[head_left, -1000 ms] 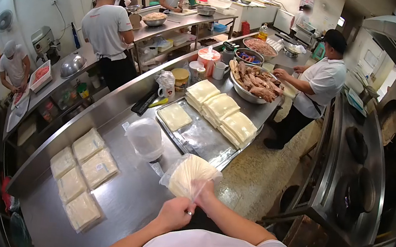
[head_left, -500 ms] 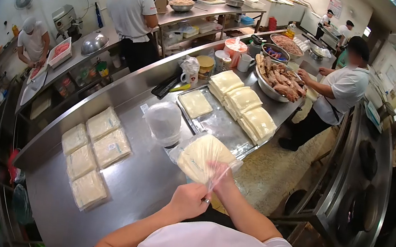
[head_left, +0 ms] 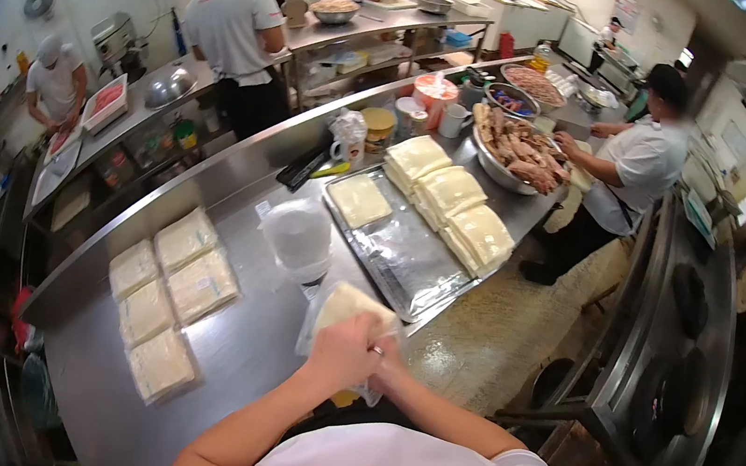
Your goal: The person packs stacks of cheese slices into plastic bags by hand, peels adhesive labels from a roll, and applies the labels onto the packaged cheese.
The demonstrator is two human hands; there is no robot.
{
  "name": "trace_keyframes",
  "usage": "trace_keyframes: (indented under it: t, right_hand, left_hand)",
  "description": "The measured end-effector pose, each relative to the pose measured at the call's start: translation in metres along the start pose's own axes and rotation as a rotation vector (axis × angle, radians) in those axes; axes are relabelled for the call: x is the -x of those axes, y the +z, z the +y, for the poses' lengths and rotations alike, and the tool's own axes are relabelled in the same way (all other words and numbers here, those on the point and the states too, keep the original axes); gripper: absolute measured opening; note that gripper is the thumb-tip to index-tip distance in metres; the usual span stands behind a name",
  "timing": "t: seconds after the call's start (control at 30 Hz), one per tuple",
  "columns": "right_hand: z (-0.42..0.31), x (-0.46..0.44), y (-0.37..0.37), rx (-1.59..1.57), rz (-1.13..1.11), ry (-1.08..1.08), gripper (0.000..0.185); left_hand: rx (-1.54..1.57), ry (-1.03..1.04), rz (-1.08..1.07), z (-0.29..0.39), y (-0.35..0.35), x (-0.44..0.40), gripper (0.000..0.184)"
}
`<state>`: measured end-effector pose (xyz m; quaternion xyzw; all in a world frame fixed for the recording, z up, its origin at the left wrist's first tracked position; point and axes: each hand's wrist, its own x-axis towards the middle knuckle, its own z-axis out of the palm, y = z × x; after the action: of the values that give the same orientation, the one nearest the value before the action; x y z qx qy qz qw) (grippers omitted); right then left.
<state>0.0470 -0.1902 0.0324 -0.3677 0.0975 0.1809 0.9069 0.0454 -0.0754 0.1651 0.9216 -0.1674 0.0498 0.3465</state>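
Note:
Both hands meet at a clear plastic bag (head_left: 344, 306) with pale flat sheets inside, held up over the table's front edge. My left hand (head_left: 344, 350) is closed over the near side of the bag and wears a ring. Against it, my right hand (head_left: 383, 357) is closed on the bag too, partly hidden by the left. Beyond the bag lies a metal tray (head_left: 376, 257) with one single pale stack (head_left: 358, 200) and a row of taller stacks (head_left: 450, 196). A clear plastic container (head_left: 297, 238) stands left of the tray.
Several bagged packs (head_left: 160, 365) lie at the left of the steel table (head_left: 254, 364). A bowl of meat (head_left: 521, 149), mugs and tubs stand farther back. A person (head_left: 636, 164) works at the right; other people work behind. A stove (head_left: 657, 365) is at the right.
My left hand has moved up onto the bag beside my right hand. The bag has tipped and now shows less of its face. The camera view has shifted slightly.

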Motion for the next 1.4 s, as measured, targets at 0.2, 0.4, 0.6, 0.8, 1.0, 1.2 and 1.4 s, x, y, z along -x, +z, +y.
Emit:
trace_keyframes:
  t: [0.2,0.4,0.6,0.8,1.0,1.2,1.4]
  right_hand:
    - [0.008,0.011,-0.009,-0.136,0.009,0.125,0.045]
    - [-0.021,0.026,0.008,-0.144,0.029,0.237,0.048]
    - [-0.030,0.032,0.012,-0.078,-0.068,0.333,0.054]
    - [-0.073,0.053,0.043,0.081,0.040,0.271,0.047]
    - [-0.053,0.010,-0.026,-0.256,-0.142,0.321,0.044]
    - [-0.021,-0.004,0.021,-0.264,0.012,0.388,0.048]
    - [0.047,-0.042,0.072,-0.058,0.203,0.508,0.048]
  left_hand:
    - [0.135,0.146,-0.150,0.009,-0.001,0.006,0.032]
    - [0.159,-0.135,0.309,-0.065,-0.007,-0.012,0.035]
    - [0.918,-0.640,-0.109,-0.107,-0.010,-0.018,0.029]
    - [1.156,-0.609,0.053,-0.116,0.002,0.001,0.028]
    - [0.870,-0.574,-0.180,-0.139,-0.028,0.053,0.025]
    - [0.436,-0.642,0.314,-0.165,-0.015,0.101,0.020]
    - [0.131,-0.568,0.059,-0.055,-0.034,0.126,0.044]
